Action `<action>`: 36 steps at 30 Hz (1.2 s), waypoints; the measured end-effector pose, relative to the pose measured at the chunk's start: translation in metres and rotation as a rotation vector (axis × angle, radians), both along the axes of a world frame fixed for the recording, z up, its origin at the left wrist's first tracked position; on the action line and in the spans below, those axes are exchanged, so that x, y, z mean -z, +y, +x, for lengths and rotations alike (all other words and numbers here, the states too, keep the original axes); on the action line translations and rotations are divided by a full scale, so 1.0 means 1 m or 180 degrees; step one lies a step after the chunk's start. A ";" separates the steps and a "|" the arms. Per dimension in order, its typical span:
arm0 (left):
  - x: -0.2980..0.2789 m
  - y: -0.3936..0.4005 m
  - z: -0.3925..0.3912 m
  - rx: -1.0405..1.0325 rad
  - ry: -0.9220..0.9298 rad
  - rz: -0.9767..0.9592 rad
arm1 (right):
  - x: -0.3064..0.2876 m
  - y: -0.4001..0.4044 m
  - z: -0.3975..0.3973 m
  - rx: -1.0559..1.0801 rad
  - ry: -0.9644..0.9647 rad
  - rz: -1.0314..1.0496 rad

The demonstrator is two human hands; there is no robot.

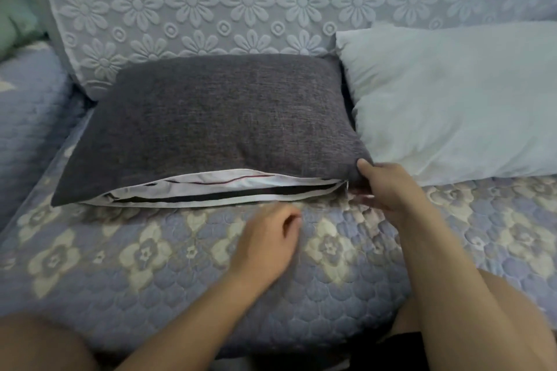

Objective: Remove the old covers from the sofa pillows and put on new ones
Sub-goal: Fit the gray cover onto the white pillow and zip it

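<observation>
Nearest the camera, bare knees at the bottom edge, both forearms reaching forward over the sofa seat, which wears a quilted blue-grey cover with cream flower shapes. Left hand is blurred, hovering just above the seat cover short of the pillow's open edge; fingers loosely curled, holding nothing, not touching the pillow. Right hand is at the near right corner of the dark grey pillow, thumb on top of the corner and fingers tucked underneath, pinching the grey cover fabric there. Grey pillow lies flat on the seat, centre of frame, long side toward the camera. Its near edge is unzipped and gaping along most of its length, showing a white lining with a thin red line and a dark gap inside; what sits in that gap is too dark to make out. Just right of it, touching or nearly touching at the side, a bare white pillow with no cover lies on the seat, partly leaning toward the backrest. Behind both, the sofa backrest has a pale blue cover with raised daisy and ring pattern. Far left, a green cloth sits at the frame edge, blurred. No labels, brand tags or readable writing anywhere.
</observation>
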State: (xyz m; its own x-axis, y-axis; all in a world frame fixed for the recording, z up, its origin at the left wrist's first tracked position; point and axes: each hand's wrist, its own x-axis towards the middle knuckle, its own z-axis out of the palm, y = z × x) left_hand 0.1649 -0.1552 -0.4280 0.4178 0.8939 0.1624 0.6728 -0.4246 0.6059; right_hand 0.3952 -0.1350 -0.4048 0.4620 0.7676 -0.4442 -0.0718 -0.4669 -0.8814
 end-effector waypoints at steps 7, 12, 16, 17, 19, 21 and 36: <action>-0.030 -0.012 0.097 -0.0926 -0.2225 -0.1808 | -0.031 -0.041 -0.008 -0.0255 0.1085 0.1010; -0.040 -0.025 0.105 -0.1041 -0.1833 -0.1336 | -0.032 -0.049 -0.008 -0.0135 0.1125 0.1096; -0.044 -0.024 0.102 -0.1010 -0.1490 -0.1059 | -0.031 -0.048 -0.010 -0.0048 0.1084 0.1037; -0.044 -0.021 0.101 -0.1030 -0.1389 -0.0926 | -0.031 -0.048 -0.011 -0.0028 0.1079 0.1025; -0.044 -0.017 0.099 -0.0998 -0.1213 -0.0690 | -0.030 -0.048 -0.012 0.0023 0.1085 0.0971; -0.046 -0.016 0.097 -0.0873 -0.0998 -0.0473 | -0.030 -0.048 -0.013 0.0076 0.1114 0.0951; -0.048 -0.023 0.085 -0.0751 0.0156 0.0622 | -0.024 -0.038 -0.040 0.0748 0.0886 0.0913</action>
State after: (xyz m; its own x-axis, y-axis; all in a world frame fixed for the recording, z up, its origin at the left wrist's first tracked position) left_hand 0.2498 -0.1780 -0.3796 0.2140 0.9210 0.3254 0.7930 -0.3583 0.4926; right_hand 0.3548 -0.1727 -0.3811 0.5315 0.7663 -0.3610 -0.3988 -0.1497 -0.9048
